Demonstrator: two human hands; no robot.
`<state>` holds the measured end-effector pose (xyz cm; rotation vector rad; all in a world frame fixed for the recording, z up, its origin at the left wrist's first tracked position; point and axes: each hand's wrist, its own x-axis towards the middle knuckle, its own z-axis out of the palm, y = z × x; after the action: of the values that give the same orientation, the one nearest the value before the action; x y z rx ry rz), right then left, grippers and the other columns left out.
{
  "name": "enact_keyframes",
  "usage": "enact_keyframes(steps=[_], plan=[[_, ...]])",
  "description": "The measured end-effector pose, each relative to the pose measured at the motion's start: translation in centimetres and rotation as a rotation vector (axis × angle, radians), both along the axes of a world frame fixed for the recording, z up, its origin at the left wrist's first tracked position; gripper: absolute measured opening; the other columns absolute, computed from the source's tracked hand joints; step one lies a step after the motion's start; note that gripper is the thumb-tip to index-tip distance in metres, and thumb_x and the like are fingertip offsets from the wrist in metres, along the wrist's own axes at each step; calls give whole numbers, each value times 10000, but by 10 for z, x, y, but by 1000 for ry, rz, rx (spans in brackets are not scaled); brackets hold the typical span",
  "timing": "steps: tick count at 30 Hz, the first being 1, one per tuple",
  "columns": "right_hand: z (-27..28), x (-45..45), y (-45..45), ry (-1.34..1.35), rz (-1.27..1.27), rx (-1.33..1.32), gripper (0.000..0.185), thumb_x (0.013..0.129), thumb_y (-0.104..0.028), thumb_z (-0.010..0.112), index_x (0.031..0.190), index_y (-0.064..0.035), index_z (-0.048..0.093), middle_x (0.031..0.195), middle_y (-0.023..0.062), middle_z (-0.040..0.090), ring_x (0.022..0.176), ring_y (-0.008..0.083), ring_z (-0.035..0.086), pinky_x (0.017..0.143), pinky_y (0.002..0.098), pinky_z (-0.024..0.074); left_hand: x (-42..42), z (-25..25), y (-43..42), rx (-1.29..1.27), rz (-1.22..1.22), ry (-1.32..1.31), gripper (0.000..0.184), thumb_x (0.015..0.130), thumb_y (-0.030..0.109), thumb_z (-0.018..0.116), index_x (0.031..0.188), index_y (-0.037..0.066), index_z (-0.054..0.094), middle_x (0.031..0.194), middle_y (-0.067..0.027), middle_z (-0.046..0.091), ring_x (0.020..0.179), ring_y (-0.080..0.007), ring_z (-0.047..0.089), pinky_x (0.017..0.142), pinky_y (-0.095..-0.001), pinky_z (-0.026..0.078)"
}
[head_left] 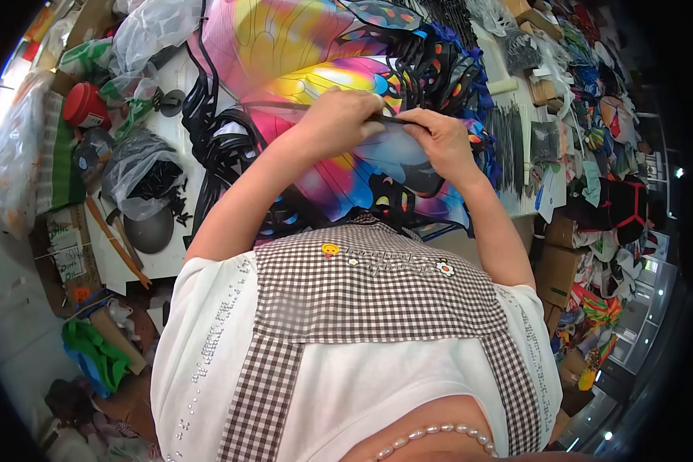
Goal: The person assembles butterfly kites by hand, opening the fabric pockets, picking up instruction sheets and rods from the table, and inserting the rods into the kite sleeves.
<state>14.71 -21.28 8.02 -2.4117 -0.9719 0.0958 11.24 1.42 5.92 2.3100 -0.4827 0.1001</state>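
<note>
Colourful fabric [331,173] printed with butterfly-wing patterns in pink, yellow and blue lies heaped in front of me. A thin black strip [393,119] runs between my two hands, above the cloth. My left hand [337,122] is closed on its left end, fingers pinched together. With thumb and fingers, my right hand [441,140] grips the strip a short way to the right. A translucent greyish piece of cloth [396,154] hangs just below the hands. Bunched black straps [239,138] lie left of the fabric, and more show behind my hands.
On the left of the table are a red container [86,105], a clear bag of small black parts [148,177] and a dark round disc [148,231]. Thin dark rods [508,146] lie in a bundle on the right. Boxes and piled goods [593,154] line the far right.
</note>
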Motion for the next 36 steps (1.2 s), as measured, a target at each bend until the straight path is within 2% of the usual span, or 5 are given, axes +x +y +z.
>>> enact_keyframes(steps=[15,23,28,31,36], plan=[[-29,-10,47,571,60,317,314,934,-16,553,1232,-57,642,1060,29,680,993,85,595,895,233,453,-7,-17,78,156,-101,145,255,807,173,728,942,-21,632,840,-83,659,869,-165,616,798,-307,475],[-48,-6,52,973,-74,529,311,934,-18,564,1237,-33,637,1118,38,661,991,97,598,880,228,463,-10,-47,93,-924,109,459,267,819,158,731,1001,-11,633,930,-20,650,896,-117,592,853,-276,466],[-50,-13,57,930,-87,560,321,941,-30,559,1252,-60,631,1096,18,679,985,81,599,895,231,465,-5,-59,92,-893,177,463,187,821,98,714,963,2,640,896,-15,638,893,-109,589,861,-279,464],[-32,-23,58,11,-103,-189,281,944,-50,570,1211,-48,656,1060,23,692,972,87,607,901,230,461,-3,-60,92,-735,218,437,156,816,76,712,930,1,637,867,-10,630,875,-106,585,851,-271,462],[-46,0,56,393,33,232,286,913,14,577,1170,-51,684,972,31,701,870,98,621,809,222,484,-4,-53,99,-647,66,440,134,791,59,726,856,11,618,833,2,620,804,-104,578,798,-252,462]])
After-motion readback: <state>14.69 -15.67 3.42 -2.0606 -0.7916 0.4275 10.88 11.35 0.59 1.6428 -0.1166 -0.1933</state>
